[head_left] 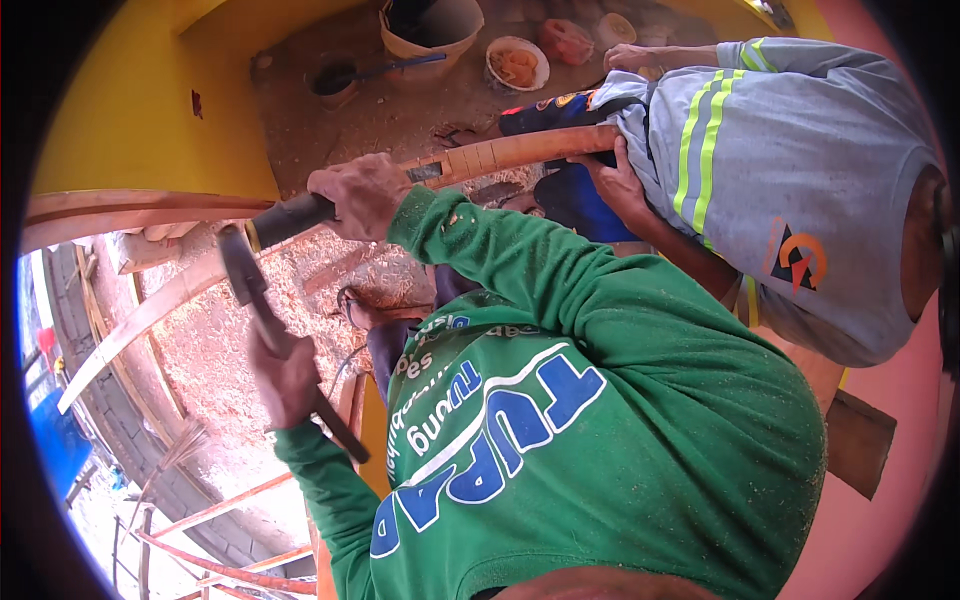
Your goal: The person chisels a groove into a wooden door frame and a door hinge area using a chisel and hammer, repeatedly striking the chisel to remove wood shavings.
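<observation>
My left hand (283,378) is closed around the handle of a hammer (248,272), whose dark head is at the butt of a thick dark tool handle. My right hand (358,196) grips that tool, which looks like a chisel (292,220); a grey metal part shows beyond my fist, over the wood. Beneath it runs a long curved wooden strip (475,157) with several crosswise cuts in its right part. At the strip's right end, a co-worker in a grey shirt has one hand (622,182) against it.
Wood shavings (215,345) cover the ground. A large bucket (432,28), a white bowl (517,64) with orange contents and a red bag (566,42) stand at the back. A yellow wall (150,110) rises far left. Reddish bars (230,572) cross the near left.
</observation>
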The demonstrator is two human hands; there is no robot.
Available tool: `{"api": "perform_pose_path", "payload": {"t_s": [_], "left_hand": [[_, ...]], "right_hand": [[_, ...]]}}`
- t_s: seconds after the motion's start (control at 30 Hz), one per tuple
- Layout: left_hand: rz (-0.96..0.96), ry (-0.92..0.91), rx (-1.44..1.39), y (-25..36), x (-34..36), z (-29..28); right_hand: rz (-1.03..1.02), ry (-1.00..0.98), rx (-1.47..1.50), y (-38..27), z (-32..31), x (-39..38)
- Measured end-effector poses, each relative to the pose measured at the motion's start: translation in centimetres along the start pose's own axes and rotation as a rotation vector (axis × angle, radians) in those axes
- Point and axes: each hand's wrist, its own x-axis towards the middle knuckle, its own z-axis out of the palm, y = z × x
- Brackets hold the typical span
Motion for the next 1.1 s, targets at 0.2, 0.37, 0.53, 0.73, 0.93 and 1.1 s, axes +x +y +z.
{"api": "perform_pose_path", "payload": {"t_s": [0.2, 0.37, 0.53, 0.73, 0.93, 1.1], "left_hand": [[0.131, 0.082, -0.436, -1.7, -0.5, -0.6], [0.03, -0.028, -0.154, 0.5, 0.2, -1.5], [0.028, -0.027, 0.093, 0.2, 0.5, 0.2], [0.065, 0.116, -0.443, 0.4, 0.3, -2.2], [-0.012, -0.025, 0.018, 2.0, 1.0, 0.9], [0.09, 0.043, -0.451, -3.5, 1.1, -2.7]], "right_hand": [[0.024, -0.005, 0.017, -0.5, 0.2, -0.4], [0.017, 0.024, -0.012, 0.4, -0.4, -0.6], [0.027, -0.031, 0.006, -0.2, -0.4, -0.4], [0.07, -0.092, -0.023, 0.1, -0.7, -0.3], [0.067, -0.105, -0.042, 0.6, -0.8, -0.3], [0.064, -0.125, -0.055, -0.2, -0.6, 0.0]]}}
